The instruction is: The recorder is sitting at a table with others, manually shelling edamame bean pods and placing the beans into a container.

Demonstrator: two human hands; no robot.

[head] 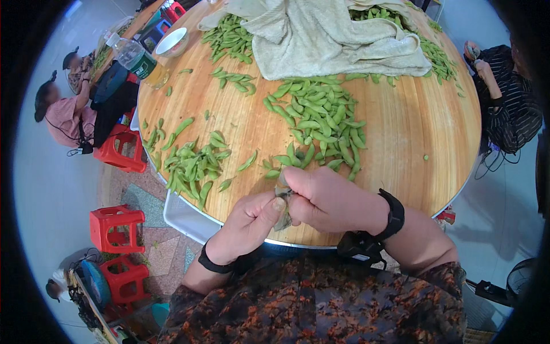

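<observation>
Near the front edge of a round wooden table [404, 120], both my hands meet at a crumpled greyish strip [282, 222]. Its material is hard to make out. The thumb of my left hand [249, 223] presses against it. My right hand [331, 198] pinches its upper part with bent fingers; some fingertips are hidden. Just beyond my hands lies a heap of green soybean pods [318, 116]. To the left is a smaller pile of pods [193, 165], with a few single pods between the two.
A pale towel [339, 47] covers more pods at the back. At the left rim stand a plastic bottle [139, 62] and a white bowl [172, 42]. Below is a white tub [187, 217]. Red stools [117, 228] stand left; a person in striped clothing [511, 94] is at right.
</observation>
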